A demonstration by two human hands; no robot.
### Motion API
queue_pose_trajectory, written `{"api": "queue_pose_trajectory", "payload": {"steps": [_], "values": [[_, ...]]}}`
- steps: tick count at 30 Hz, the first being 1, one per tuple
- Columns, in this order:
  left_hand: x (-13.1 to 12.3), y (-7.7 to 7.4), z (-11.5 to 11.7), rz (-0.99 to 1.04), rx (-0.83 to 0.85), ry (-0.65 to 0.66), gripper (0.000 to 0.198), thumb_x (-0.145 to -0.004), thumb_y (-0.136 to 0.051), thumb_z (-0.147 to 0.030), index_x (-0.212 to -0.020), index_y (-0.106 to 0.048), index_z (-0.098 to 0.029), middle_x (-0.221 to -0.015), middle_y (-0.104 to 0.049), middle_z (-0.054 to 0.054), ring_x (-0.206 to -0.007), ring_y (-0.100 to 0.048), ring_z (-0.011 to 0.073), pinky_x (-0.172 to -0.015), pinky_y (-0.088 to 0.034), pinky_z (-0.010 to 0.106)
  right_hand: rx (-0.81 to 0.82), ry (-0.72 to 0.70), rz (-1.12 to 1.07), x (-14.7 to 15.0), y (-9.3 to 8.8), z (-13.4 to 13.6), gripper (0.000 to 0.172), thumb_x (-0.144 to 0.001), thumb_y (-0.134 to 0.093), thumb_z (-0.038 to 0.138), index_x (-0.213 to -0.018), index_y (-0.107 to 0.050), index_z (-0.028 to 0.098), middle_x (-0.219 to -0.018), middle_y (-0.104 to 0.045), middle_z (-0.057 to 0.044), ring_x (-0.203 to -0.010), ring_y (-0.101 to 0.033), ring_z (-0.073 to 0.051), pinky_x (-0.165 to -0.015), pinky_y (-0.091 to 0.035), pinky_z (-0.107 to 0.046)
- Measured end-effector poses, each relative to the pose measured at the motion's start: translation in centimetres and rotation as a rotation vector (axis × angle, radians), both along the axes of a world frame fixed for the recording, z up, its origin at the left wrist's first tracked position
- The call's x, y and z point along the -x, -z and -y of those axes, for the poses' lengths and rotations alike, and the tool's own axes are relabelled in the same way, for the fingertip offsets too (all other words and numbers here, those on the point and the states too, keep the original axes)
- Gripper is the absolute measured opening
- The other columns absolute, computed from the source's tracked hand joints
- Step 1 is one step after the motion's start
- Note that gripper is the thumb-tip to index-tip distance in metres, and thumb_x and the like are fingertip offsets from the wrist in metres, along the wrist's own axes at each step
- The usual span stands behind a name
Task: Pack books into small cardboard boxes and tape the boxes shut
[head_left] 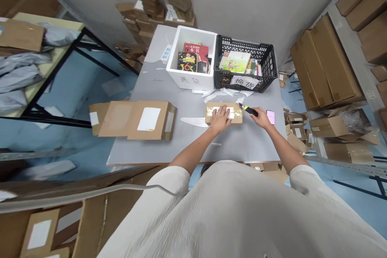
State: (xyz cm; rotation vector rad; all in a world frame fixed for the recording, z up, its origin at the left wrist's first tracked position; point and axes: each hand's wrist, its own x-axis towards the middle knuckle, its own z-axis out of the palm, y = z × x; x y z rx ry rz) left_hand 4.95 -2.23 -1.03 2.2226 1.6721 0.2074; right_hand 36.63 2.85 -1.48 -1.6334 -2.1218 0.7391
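— Where's the parcel?
— Mid-table, before the crate. My left hand lies spread flat on the parcel; my right hand is wrapped around the knife.
— Handling?
— Light, stiff cardboard, I'd say; slick tape, so press its top.

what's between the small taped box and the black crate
In the head view, torn white paper scraps lie on the grey table between the small taped box and the black crate.
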Motion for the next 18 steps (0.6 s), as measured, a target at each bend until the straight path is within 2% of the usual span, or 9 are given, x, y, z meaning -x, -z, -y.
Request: {"api": "queue_pose_trajectory", "payload": {"steps": [2,5,9,13,18], "values": [[1.5,-0.3,1.0,0.001,0.007,-0.032,0.068,-0.113,-0.05,-0.045,-0.177,-0.048,-0.022,-0.189,-0.037,0.02,-0.172,-0.037,0.0406,-0.139,-0.026,0.062,-0.001,-0.051,-0.013,2.5,-0.1,-1.3,0.056,-0.102,-0.066,0.057,-0.143,-0.076,0.021,-0.144,-0.075,-0.019,-0.135,-0.068,-0.04,-0.123,-0.054,-0.059],[3.8,-0.9,1.8,-0.006,0.024,-0.069,0.067,-0.111,-0.059,-0.046,-0.175,-0.05,-0.026,-0.18,-0.048,0.021,-0.163,-0.046,0.0437,-0.133,-0.034,0.061,0.002,-0.139,-0.006,6.4,-0.4,-3.3,0.052,-0.1,-0.068,0.052,-0.143,-0.077,0.024,-0.152,-0.074,-0.017,-0.145,-0.064,-0.041,-0.127,-0.051,-0.061],[6.0,-1.1,2.3,-0.013,0.053,-0.023,0.051,-0.114,-0.056,-0.035,-0.164,-0.059,-0.025,-0.154,-0.066,0.021,-0.142,-0.064,0.0389,-0.12,-0.047,0.052,0.049,-0.195,0.079,10.4,-0.6,-4.6,0.049,-0.099,-0.066,0.043,-0.143,-0.077,0.024,-0.156,-0.073,-0.015,-0.15,-0.061,-0.042,-0.128,-0.047,-0.064],[6.5,-0.8,2.4,-0.039,0.059,0.104,0.04,-0.113,-0.053,-0.025,-0.151,-0.066,-0.023,-0.141,-0.071,0.017,-0.127,-0.071,0.0333,-0.114,-0.048,0.046,0.085,-0.215,0.158,11.8,-1.2,-4.4,0.049,-0.101,-0.062,0.039,-0.145,-0.075,0.022,-0.159,-0.072,-0.017,-0.151,-0.06,-0.043,-0.127,-0.045,-0.065],[6.4,-0.7,1.7,-0.089,0.029,0.094,0.037,-0.107,-0.048,-0.01,-0.131,-0.075,-0.02,-0.134,-0.074,0.02,-0.122,-0.073,0.035,-0.114,-0.047,0.051,0.123,-0.172,0.246,11.1,-2.3,-3.5,0.046,-0.102,-0.061,0.041,-0.14,-0.078,0.019,-0.141,-0.08,-0.019,-0.136,-0.067,-0.046,-0.118,-0.049,-0.064]]}}
